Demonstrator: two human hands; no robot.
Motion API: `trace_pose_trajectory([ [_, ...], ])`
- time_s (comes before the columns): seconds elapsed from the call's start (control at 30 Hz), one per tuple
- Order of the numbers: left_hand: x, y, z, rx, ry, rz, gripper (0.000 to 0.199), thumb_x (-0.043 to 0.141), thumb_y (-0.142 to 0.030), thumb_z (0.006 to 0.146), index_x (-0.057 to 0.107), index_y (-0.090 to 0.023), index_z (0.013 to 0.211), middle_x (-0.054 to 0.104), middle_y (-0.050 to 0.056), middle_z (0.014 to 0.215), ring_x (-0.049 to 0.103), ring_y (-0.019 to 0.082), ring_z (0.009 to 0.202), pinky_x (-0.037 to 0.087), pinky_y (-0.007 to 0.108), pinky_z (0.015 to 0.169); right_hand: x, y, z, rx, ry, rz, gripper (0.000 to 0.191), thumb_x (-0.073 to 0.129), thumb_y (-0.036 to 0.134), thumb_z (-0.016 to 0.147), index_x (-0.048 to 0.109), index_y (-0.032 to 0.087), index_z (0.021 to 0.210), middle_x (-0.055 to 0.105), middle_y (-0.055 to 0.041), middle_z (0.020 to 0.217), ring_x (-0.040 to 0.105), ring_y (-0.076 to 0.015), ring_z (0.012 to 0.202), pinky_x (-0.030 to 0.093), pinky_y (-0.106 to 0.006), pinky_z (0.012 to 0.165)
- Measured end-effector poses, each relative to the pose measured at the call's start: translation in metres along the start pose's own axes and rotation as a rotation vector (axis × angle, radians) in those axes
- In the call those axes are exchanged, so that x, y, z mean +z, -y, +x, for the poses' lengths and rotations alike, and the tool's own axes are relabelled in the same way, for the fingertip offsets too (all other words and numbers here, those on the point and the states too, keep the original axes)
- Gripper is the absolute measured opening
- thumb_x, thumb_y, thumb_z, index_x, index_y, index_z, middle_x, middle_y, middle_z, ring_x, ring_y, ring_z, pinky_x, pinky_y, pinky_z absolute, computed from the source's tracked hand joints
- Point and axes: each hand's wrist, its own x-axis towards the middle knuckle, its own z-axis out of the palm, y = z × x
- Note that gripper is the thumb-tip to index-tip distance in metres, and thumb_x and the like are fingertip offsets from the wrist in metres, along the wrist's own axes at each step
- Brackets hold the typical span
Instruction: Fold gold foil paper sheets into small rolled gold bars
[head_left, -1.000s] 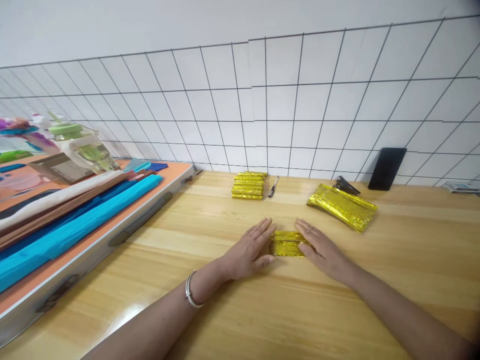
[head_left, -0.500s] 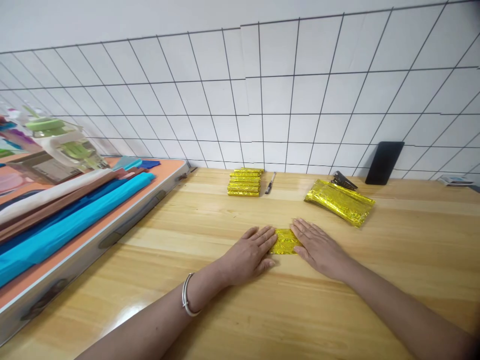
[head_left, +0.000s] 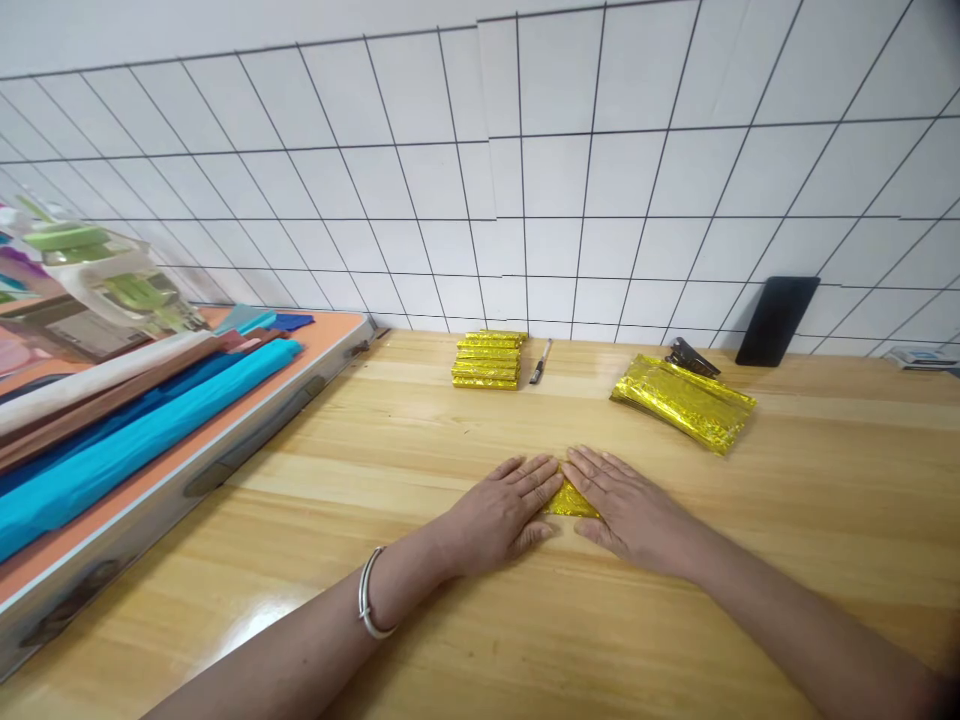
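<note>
A small piece of shiny gold foil [head_left: 571, 500] lies flat on the wooden table, mostly covered by my hands. My left hand [head_left: 499, 515] rests flat on its left side, fingers stretched out. From the right, my right hand [head_left: 626, 510] lies flat across the foil, its fingertips almost meeting those of the left. Behind them sits a stack of folded gold foil strips [head_left: 489, 360]. Farther right is a pile of flat gold foil sheets [head_left: 684, 400], with a black clip or stapler-like tool [head_left: 694, 358] at its back edge.
A pen [head_left: 540, 362] lies beside the folded stack. A black phone-like slab [head_left: 777, 320] leans on the tiled wall. At left, a raised orange-topped surface [head_left: 337, 335] carries blue, brown and white rolls [head_left: 150, 435], a box [head_left: 75, 325] and a green-lidded bottle [head_left: 112, 270].
My right hand has slid left over the gold foil, closer to my left hand, so less foil shows. The left hand stays nearly in place. The view has shifted slightly.
</note>
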Motion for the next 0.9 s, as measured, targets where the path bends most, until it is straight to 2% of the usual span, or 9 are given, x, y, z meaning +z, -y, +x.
trace_pose_trajectory([
  [0.23,-0.003,0.002,-0.001,0.027,0.015,0.009,0.059,0.031,-0.046,0.093,0.016,-0.02,0.144,0.02,0.009,0.149,0.015,0.023,0.138,0.014,0.043,0.112,-0.001,-0.003,-0.002,0.0,0.032,0.02,0.07,0.029,0.056,0.09,0.006,0.021,0.146,0.008,-0.0063,0.152,0.011,-0.0237,0.138,0.015,-0.041,0.112],
  [0.47,-0.003,-0.025,-0.008,0.003,0.028,0.031,0.084,0.031,-0.065,0.085,0.011,-0.008,0.144,0.012,0.018,0.149,0.009,0.031,0.138,0.012,0.045,0.112,-0.001,-0.001,-0.002,0.012,0.052,0.001,0.07,0.028,0.057,0.091,0.005,0.021,0.146,0.005,-0.0066,0.152,0.008,-0.0237,0.138,0.014,-0.041,0.113],
  [0.57,-0.003,-0.035,-0.01,0.01,0.021,0.04,0.087,0.029,-0.067,0.084,0.012,-0.007,0.144,0.012,0.019,0.149,0.009,0.031,0.138,0.012,0.043,0.112,0.0,-0.001,-0.002,0.01,0.042,0.001,0.07,0.028,0.057,0.09,0.006,0.021,0.146,0.006,-0.0065,0.152,0.009,-0.024,0.138,0.013,-0.041,0.113],
  [0.7,-0.008,-0.037,-0.01,0.034,0.034,0.023,0.09,0.031,-0.069,0.082,0.015,-0.006,0.143,0.015,0.02,0.148,0.013,0.032,0.137,0.014,0.043,0.112,-0.001,-0.002,-0.003,-0.002,0.03,-0.005,0.07,0.029,0.057,0.09,0.007,0.02,0.146,0.007,-0.0066,0.152,0.009,-0.0244,0.138,0.014,-0.041,0.113],
  [0.8,-0.01,-0.034,-0.008,0.043,0.043,-0.001,0.085,0.033,-0.066,0.083,0.02,-0.007,0.142,0.022,0.019,0.147,0.018,0.031,0.136,0.017,0.044,0.112,0.001,-0.004,-0.003,-0.008,0.024,-0.016,0.07,0.029,0.057,0.09,0.007,0.02,0.146,0.008,-0.0071,0.151,0.01,-0.0248,0.138,0.015,-0.042,0.112],
  [0.9,-0.007,-0.028,-0.003,0.018,-0.015,-0.027,0.064,0.036,-0.051,0.089,0.029,-0.011,0.139,0.033,0.015,0.143,0.029,0.028,0.133,0.022,0.043,0.11,0.003,-0.005,-0.003,-0.013,0.009,-0.018,0.071,0.03,0.057,0.09,0.007,0.021,0.146,0.009,-0.007,0.152,0.011,-0.0251,0.138,0.016,-0.042,0.112],
])
